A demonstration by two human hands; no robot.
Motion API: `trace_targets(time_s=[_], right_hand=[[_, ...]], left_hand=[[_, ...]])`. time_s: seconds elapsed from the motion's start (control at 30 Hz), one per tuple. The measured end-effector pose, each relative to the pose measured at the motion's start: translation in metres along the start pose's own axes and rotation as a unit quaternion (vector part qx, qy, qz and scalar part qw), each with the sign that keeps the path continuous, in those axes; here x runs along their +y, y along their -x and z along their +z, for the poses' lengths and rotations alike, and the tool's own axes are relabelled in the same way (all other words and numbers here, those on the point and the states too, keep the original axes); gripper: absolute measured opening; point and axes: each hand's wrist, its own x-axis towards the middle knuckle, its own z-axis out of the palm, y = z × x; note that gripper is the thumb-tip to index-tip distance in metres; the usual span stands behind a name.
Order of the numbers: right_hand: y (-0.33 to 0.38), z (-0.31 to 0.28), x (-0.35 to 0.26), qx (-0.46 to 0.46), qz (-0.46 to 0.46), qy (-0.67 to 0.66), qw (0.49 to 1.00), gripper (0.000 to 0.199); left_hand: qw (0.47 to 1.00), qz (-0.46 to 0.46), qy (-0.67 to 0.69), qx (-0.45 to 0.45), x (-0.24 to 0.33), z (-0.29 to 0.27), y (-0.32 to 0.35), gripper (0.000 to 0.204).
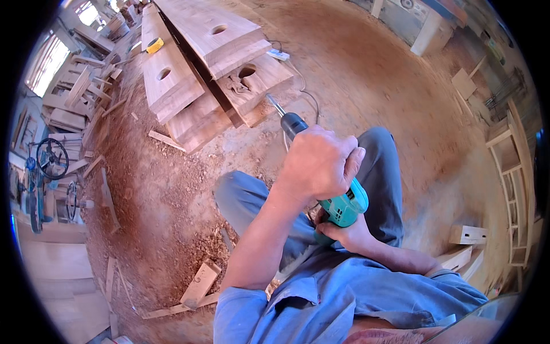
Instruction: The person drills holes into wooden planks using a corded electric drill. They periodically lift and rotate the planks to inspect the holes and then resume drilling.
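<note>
Both my hands are on a teal and black power drill [344, 207], which points away from me. My left hand [318, 160] is closed over the top of its body, behind the black chuck. Lower down, my right hand [345, 230] is wrapped round the handle, its fingers partly hidden. The metal drill bit [275, 105] reaches up to the end of a thick wooden plank [269, 79]; whether it touches the wood I cannot tell. An oval hole [247, 70] shows in that plank's top, with wood shavings [236, 84] beside it.
More thick planks [220, 37] with oval holes are stacked there, a yellow tape measure [154, 45] on one. Behind them lies a white power strip [279, 54] with a cable. Offcuts [200, 284] and chips litter the floor. Machinery with a handwheel [52, 159] stands left, wooden frames [511, 183] right.
</note>
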Motion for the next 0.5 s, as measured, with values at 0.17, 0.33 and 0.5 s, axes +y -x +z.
trace_targets(time_s=[0.17, 0.33, 0.5], right_hand=[[-0.027, 0.002, 0.005, -0.020, -0.010, 0.037, 0.999, 0.025], [-0.007, 0.000, 0.002, 0.001, -0.011, 0.027, 1.000, 0.031], [-0.030, -0.002, 0.010, -0.035, -0.019, 0.072, 0.997, 0.035]], left_hand=[[1.000, -0.005, 0.009, 0.015, -0.022, -0.005, -0.008, 0.024], [1.000, 0.008, 0.022, 0.010, -0.005, -0.001, -0.001, 0.024], [1.000, -0.004, 0.012, 0.028, -0.022, -0.004, -0.007, 0.023]])
